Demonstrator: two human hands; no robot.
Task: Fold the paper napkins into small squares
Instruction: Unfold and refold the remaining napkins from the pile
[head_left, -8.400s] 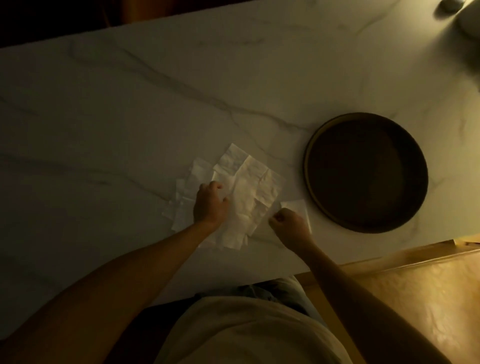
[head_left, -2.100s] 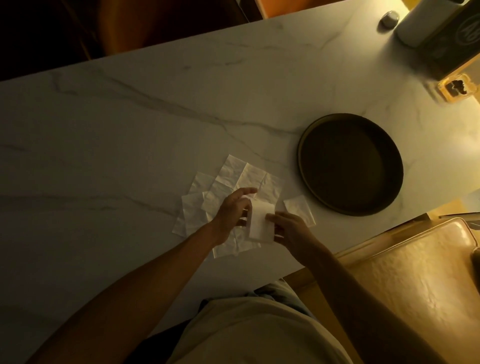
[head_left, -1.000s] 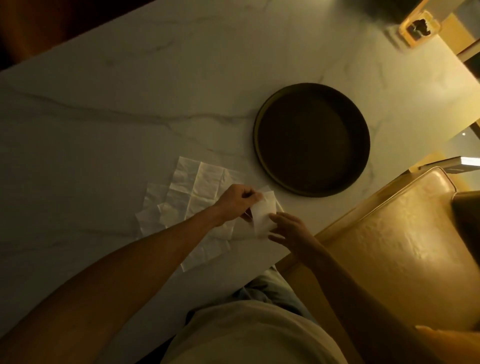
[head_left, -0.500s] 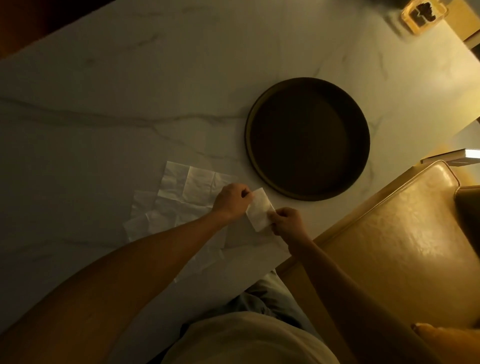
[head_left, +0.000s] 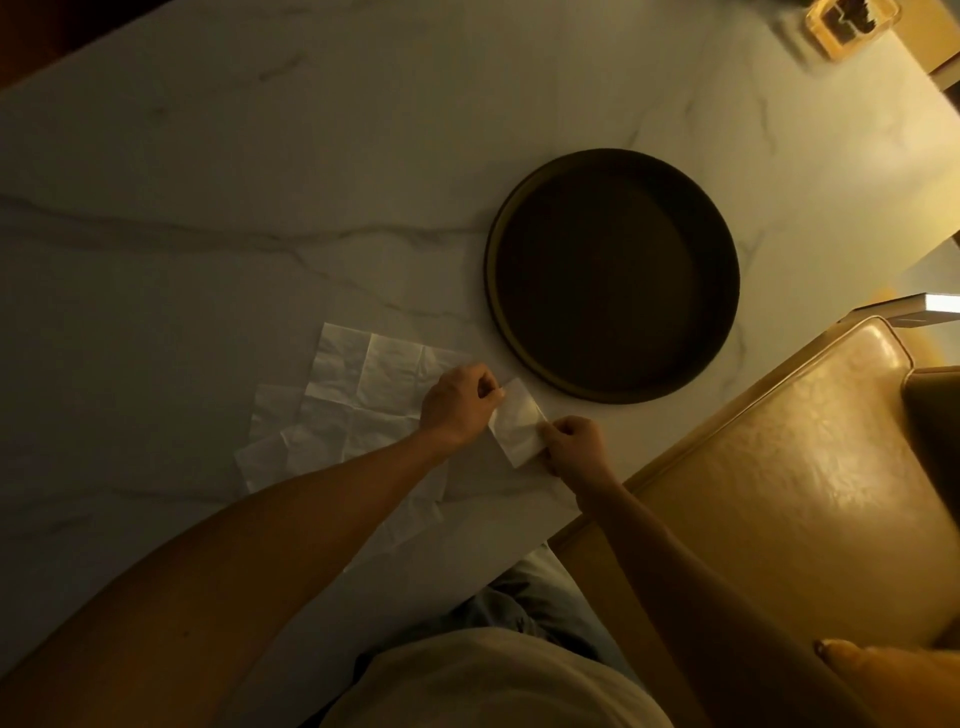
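Note:
A small folded white napkin (head_left: 517, 426) is held between both hands just above the marble table, near its front edge. My left hand (head_left: 460, 402) pinches its upper left edge with curled fingers. My right hand (head_left: 574, 447) pinches its lower right corner. To the left lie several unfolded, creased white napkins (head_left: 353, 400), spread flat and overlapping; my left forearm covers their lower right part. The small folded square seen earlier on the table is hidden behind my hands or the held napkin.
A round dark tray (head_left: 613, 275) sits on the marble table (head_left: 260, 182), right of and beyond my hands. A tan leather chair (head_left: 779, 493) stands at the table's right front edge. A small amber holder (head_left: 847, 21) is at the far right corner.
Both hands folded one napkin down from a half sheet into a small rectangle and shifted it slightly right. The view swung, so the tray sits closer to centre.

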